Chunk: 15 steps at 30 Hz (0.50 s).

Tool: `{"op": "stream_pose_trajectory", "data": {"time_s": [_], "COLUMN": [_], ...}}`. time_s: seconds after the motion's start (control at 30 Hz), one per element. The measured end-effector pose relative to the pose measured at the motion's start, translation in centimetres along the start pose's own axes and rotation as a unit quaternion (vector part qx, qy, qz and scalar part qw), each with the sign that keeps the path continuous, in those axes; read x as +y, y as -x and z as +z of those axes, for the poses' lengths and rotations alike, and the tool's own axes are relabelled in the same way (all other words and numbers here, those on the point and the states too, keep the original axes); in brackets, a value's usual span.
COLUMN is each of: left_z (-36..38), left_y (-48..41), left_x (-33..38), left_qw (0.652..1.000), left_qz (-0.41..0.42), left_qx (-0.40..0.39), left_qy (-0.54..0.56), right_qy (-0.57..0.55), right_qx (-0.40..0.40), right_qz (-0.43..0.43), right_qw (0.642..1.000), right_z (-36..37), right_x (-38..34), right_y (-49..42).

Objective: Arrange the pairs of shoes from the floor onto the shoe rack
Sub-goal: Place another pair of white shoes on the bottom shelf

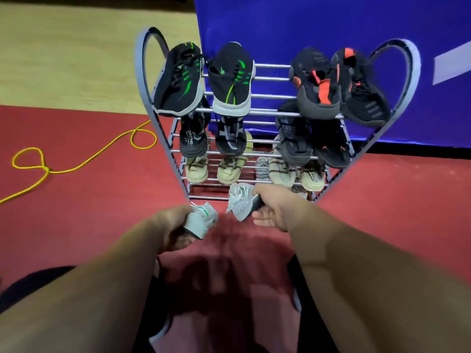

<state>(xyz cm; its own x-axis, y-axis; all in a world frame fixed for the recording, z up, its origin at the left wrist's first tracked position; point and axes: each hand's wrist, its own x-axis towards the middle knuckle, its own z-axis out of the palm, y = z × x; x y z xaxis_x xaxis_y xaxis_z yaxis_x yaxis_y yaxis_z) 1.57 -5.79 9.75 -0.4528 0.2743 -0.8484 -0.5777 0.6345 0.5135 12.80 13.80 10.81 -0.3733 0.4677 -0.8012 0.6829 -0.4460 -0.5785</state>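
A grey metal shoe rack [275, 112] with curved sides stands in front of me. Its top shelf carries a black-and-green pair [229, 80] and a black-and-orange pair [318, 93]. Dark pairs fill the second shelf and beige pairs [196, 166] the third. My left hand [170, 225] grips a small white-and-green shoe [201, 219] just above the red floor. My right hand [275, 207] grips the matching white shoe [240, 201] at the front of the lowest shelf.
A yellow cord [84, 159] loops over the red mat [102, 200] at the left. A blue panel [331, 21] stands right behind the rack. Pale wooden floor [63, 59] lies at the back left. My dark-clothed legs are at the bottom.
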Motion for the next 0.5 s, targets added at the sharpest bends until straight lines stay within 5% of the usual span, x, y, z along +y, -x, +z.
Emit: {"op": "stream_pose_trajectory", "data": {"time_s": [0.5], "left_z": [-0.2], "left_y": [-12.8], "left_x": [-1.9], "left_qw": [0.987], "left_qz": [-0.057], "left_qx": [0.024], "left_qy": [0.148], "right_qy": [-0.011], "right_qx": [0.026], "right_qz": [0.085], "right_qw": [0.996], "right_z": [3.7], "right_x": [1.7], "right_y": [-10.0]}}
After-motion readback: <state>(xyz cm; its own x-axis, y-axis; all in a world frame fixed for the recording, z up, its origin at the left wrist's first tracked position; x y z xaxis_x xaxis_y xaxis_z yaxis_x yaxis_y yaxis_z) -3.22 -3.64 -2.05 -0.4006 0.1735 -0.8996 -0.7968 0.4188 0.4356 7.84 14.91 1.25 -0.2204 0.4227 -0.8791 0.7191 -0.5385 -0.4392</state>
